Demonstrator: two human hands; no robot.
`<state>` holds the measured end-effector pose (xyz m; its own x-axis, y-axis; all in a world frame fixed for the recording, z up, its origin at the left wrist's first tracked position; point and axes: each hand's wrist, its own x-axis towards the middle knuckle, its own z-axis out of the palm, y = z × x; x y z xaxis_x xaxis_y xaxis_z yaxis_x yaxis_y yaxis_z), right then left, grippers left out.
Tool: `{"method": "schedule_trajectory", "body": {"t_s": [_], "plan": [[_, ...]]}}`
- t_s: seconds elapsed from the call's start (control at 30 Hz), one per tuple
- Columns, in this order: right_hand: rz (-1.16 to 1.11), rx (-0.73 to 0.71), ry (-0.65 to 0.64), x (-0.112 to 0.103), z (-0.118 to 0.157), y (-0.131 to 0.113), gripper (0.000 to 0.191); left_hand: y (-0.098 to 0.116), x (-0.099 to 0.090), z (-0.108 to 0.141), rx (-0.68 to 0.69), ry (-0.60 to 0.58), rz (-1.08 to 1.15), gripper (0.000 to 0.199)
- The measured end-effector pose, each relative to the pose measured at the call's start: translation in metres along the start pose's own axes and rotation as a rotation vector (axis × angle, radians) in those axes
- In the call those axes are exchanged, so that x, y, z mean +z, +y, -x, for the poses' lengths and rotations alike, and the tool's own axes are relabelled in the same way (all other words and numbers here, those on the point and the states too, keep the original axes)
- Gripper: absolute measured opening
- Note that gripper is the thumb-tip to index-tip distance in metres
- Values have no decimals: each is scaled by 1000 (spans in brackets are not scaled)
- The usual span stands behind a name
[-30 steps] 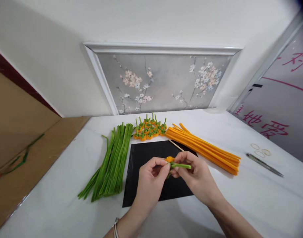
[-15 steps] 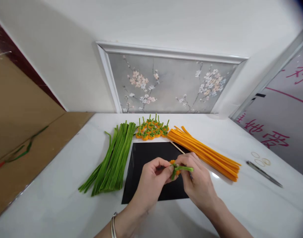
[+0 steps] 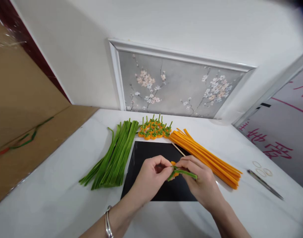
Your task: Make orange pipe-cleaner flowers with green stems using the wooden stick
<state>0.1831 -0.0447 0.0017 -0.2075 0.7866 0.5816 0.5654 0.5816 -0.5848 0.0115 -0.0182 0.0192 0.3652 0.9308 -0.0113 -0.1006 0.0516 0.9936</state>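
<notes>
A: "Where's your orange-and-green piece [image 3: 175, 175]?"

B: "Above the black mat [image 3: 171, 195], between its far and near edges, pinched by both your left hand [image 3: 151, 177] and right hand [image 3: 201, 177]."

A: "Handling?"

B: "Probably light, fuzzy, bendable, hardly slippery. Hold where the green stem [image 3: 189, 174] begins; squeezing the orange part [image 3: 173, 163] could flatten it."

Since a second ago, the fuzzy green stem [image 3: 187, 173] on the small fuzzy orange flower [image 3: 176, 175] has swung from nearly level to slanting down rightward, and a short green strand [image 3: 170, 177] below it shows more clearly. The right hand [image 3: 201, 178] has rolled, its back turned further up; fingers hide much of the join, so changes there are hard to tell. The view has tilted, taking in more brown cardboard [image 3: 27, 82].
</notes>
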Motion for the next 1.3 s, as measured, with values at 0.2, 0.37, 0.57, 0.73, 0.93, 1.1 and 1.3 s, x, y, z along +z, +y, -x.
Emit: {"method": "schedule_trajectory", "body": {"t_s": [0.2, 0.37, 0.57, 0.73, 0.93, 1.1, 1.3], "plan": [[157, -122, -30, 4, 0, -1, 24, -5, 0, -2, -180, 9, 188, 15], [334, -361, -66, -4, -3, 0, 25, -3, -5, -2, -371, -22, 383, 25], [276, -388, -27, -10, 2, 5, 18, 1, -6, 1, -234, -45, 257, 18], [-261, 344, 1, -2, 0, -3, 23, 3, -8, 3, 330, 57, -275, 12], [-559, 609, -203, 2, -5, -12, 40, -2, -12, 5, 559, -19, -568, 27], [-380, 490, -256, -3, -6, -12, 38, -6, -11, 2, 490, -64, -571, 26], [-37, 206, -302, -10, -4, -14, 38, -7, -10, -4, 222, -118, -390, 12]]}}
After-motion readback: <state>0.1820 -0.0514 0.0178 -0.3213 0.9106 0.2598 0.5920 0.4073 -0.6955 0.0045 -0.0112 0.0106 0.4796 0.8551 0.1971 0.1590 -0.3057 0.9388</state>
